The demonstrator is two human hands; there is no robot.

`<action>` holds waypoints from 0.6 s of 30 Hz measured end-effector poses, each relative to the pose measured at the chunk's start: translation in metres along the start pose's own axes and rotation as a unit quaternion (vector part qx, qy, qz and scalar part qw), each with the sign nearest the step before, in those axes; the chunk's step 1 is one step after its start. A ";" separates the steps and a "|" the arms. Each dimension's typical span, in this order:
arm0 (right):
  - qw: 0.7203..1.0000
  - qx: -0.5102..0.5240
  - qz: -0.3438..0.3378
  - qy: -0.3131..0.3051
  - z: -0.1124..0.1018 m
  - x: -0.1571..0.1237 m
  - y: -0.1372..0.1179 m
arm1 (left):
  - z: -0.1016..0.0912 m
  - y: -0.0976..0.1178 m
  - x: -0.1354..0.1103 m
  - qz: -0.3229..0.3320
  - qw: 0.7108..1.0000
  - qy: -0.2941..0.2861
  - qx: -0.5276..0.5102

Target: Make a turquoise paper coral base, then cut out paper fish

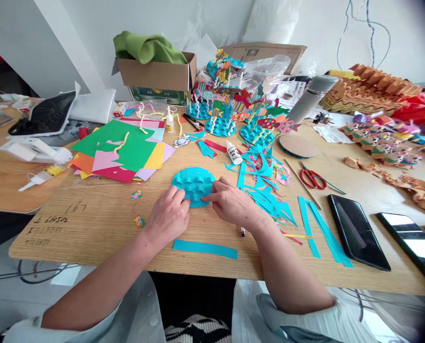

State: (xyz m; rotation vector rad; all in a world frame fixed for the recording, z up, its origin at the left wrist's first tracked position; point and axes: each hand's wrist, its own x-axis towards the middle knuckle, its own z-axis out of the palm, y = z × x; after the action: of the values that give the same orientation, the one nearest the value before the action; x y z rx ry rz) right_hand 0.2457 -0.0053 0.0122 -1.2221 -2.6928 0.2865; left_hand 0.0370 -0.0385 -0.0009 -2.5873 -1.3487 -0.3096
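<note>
Item: one teal paper disc point(194, 186) with scalloped ridges, lying on the wooden tabletop point(91, 224) near its front edge. Left hand point(167, 214): closed, fingers curled over the disc's lower edge. Right hand point(230, 202): half-closed on its right edge (grip strength cannot be told). Adjacent: teal paper strip point(204, 249) just below; white glue bottle point(234, 153) beyond.

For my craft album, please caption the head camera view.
Left hand and right hand hold a bumpy blue paper disc on a craft-strewn wooden table.

Left hand point(167, 215) curls downward; right hand point(229, 202) angles in beside it.
</note>
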 end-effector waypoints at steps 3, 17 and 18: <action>0.999 -0.028 0.026 -0.030 -0.006 -0.002 -0.007 | -0.003 0.002 0.000 -0.014 1.000 -0.017 -0.004; 0.956 -0.176 0.092 -0.218 -0.025 -0.009 -0.047 | -0.003 0.013 -0.009 -0.045 0.996 -0.082 -0.007; 0.953 -0.175 0.096 -0.228 -0.024 -0.008 -0.047 | -0.003 0.013 -0.009 -0.042 0.996 -0.076 -0.004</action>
State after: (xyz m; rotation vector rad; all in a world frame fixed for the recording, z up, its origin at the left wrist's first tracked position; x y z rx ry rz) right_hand 0.2231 -0.0392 0.0465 -1.7068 -3.1154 0.1282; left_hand 0.0420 -0.0535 -0.0014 -2.6102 -1.5131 -0.1343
